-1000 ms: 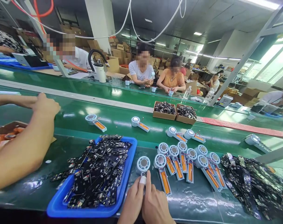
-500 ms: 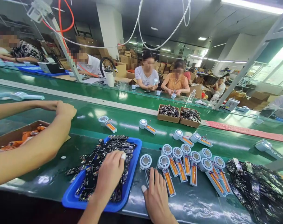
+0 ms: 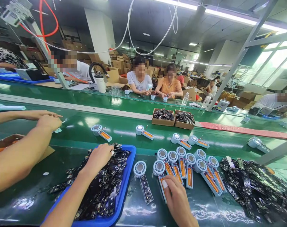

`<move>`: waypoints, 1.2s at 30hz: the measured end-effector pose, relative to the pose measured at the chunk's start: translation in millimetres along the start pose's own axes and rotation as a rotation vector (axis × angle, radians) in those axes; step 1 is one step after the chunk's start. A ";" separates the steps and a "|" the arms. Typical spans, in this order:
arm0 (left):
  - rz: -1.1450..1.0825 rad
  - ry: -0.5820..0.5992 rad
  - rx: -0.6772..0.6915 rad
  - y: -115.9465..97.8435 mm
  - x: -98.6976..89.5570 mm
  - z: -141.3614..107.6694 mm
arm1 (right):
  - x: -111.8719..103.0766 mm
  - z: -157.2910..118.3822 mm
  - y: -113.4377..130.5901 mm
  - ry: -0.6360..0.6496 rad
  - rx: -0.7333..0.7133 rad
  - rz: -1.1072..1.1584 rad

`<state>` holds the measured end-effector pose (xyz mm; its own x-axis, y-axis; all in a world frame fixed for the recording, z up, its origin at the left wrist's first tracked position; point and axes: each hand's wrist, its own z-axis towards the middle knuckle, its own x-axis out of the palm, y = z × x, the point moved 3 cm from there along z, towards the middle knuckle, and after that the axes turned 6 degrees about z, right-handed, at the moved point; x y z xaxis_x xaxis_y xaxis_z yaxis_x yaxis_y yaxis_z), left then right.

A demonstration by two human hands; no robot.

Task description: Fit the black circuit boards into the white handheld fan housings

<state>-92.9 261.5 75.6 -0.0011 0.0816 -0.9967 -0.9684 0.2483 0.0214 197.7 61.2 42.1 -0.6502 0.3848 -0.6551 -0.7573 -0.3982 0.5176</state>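
My left hand (image 3: 99, 157) rests over the dark circuit boards (image 3: 103, 189) heaped in a blue tray (image 3: 127, 176); its fingers bend down, and what they may hold is hidden. My right hand (image 3: 178, 197) curls at the handle of a light-blue fan unit (image 3: 159, 167) with an orange strip inside, thumb against its side. Just left of it lies another fan unit (image 3: 140, 169) with a black board along its handle, touched by neither hand. More units with orange strips (image 3: 190, 159) are grouped beyond my right hand.
At the left, a co-worker's arms (image 3: 20, 157) reach over a carton (image 3: 43, 154). Several fan units (image 3: 101, 132) lie on the green belt. Two boxes of boards (image 3: 163, 116) stand behind, and a board pile (image 3: 254, 186) lies right. People sit opposite.
My right hand has left the board-fitted unit and moved right to a unit with an orange strip. My left hand has shifted toward the tray's far side. The view has turned somewhat right.
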 end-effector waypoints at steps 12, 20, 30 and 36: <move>-0.967 -0.131 -0.216 -75.3 -9.7 -77.6 | 45.9 -7.9 -12.8 0.182 0.254 -0.333; -1.636 0.216 -0.258 -196.0 57.6 -152.3 | 28.8 -2.3 -10.7 0.328 0.301 -0.241; -1.201 0.140 -0.291 -128.3 71.4 -176.2 | -12.6 -14.7 -14.4 0.284 0.385 0.129; -1.386 0.235 -0.407 -135.8 69.2 -172.4 | -6.3 -4.1 -10.5 0.298 0.375 -0.008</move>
<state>-4.4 67.0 -9.9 0.9693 -0.1560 -0.1903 -0.2293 -0.2923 -0.9284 210.0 59.5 38.6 -0.6396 0.1088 -0.7610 -0.7680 -0.0473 0.6387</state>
